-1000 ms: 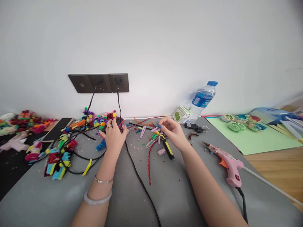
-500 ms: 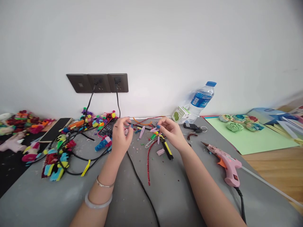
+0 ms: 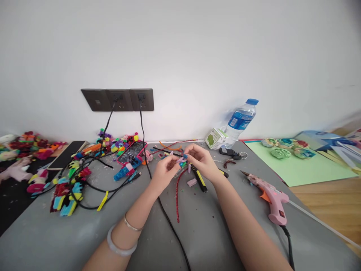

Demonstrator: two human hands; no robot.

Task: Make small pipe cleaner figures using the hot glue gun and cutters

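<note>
Near the middle of the grey table [image 3: 197, 233], my left hand [image 3: 166, 171] and my right hand [image 3: 200, 160] meet at the fingertips. Both pinch a small pale purple strip [image 3: 180, 160] between them. Just below my right hand lie a black and yellow tool [image 3: 199, 178] and a pink fuzzy piece [image 3: 192, 182]. A red pipe cleaner [image 3: 177, 199] curves toward the front of the table. Small green and purple bits show partly under my hands. A black cable [image 3: 169, 222] runs beneath my left wrist.
Colourful fuzzy figures [image 3: 66, 194], cables and a phone [image 3: 131, 152] are at left. A small box [image 3: 214, 138], bottle [image 3: 239, 122] and keys [image 3: 241, 155] stand or lie by the wall. A pink glue gun [image 3: 270, 197] and green paper [image 3: 299, 169] are at right.
My left hand has moved right from beside the phone to meet my right hand. It now pinches the purple strip. My right hand has shifted slightly left and down, closing on the strip.
</note>
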